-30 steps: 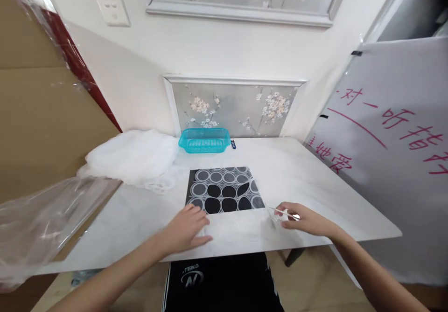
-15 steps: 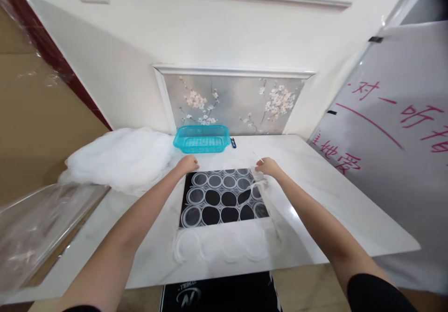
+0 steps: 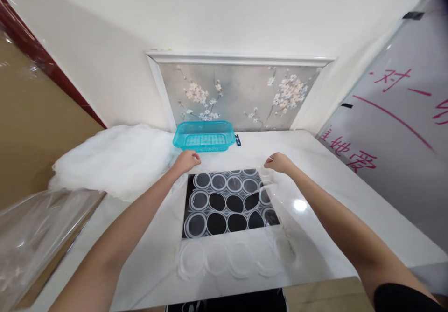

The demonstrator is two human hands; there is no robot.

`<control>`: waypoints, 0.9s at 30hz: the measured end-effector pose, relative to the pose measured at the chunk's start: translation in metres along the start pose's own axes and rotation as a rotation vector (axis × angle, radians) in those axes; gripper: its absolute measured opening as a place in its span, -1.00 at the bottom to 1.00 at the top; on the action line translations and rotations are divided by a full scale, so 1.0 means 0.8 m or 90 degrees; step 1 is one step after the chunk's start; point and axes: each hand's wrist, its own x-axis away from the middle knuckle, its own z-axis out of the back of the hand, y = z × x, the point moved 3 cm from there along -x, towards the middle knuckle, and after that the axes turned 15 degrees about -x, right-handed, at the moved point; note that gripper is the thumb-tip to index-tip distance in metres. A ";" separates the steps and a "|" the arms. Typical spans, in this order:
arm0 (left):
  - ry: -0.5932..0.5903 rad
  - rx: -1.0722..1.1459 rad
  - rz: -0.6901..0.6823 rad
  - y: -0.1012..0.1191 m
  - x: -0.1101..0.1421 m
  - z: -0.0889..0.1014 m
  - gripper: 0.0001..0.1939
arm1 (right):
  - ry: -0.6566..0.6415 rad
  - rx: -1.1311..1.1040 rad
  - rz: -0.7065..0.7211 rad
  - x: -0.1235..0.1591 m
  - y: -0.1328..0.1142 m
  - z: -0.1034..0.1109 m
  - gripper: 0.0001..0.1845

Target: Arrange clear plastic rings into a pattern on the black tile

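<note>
A sheer white sheet (image 3: 240,256) patterned with rings lies on the table, partly over a black rectangular sheet (image 3: 235,204). Where the black shows plainly, several rounds look open, and a loose strip curls near the right side. Beyond the far left corner, my left hand (image 3: 187,161) is closed, thumb and fingers together; what it pinches is hidden. My right hand (image 3: 280,162) is closed past the far right corner, with a thin white stick-like piece (image 3: 270,159) between its fingertips. Whether either hand also grips the sheer sheet's edge cannot be made out.
A turquoise plastic basket (image 3: 205,137) stands against the wall, with small dark blue snips (image 3: 238,140) beside it. White netting (image 3: 115,158) is heaped at the left, near clear plastic wrapping (image 3: 42,237). On the right leans a whiteboard (image 3: 392,116) with red writing.
The view has tilted down and come nearer. My hands stay beyond the far corners, the right one slightly farther from the black sheet. The white piece in it shows less.
</note>
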 end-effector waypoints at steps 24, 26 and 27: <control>0.134 -0.063 0.005 -0.018 0.005 0.080 -0.74 | 0.156 -0.138 0.151 0.002 -0.082 0.044 -0.85; 0.094 -0.102 -0.017 -0.014 0.011 0.065 -0.76 | 0.101 -0.142 0.125 -0.001 -0.074 0.028 -0.83; 0.079 -0.120 -0.028 -0.010 0.017 0.057 -0.73 | 0.078 -0.151 0.114 0.000 -0.071 0.020 -0.78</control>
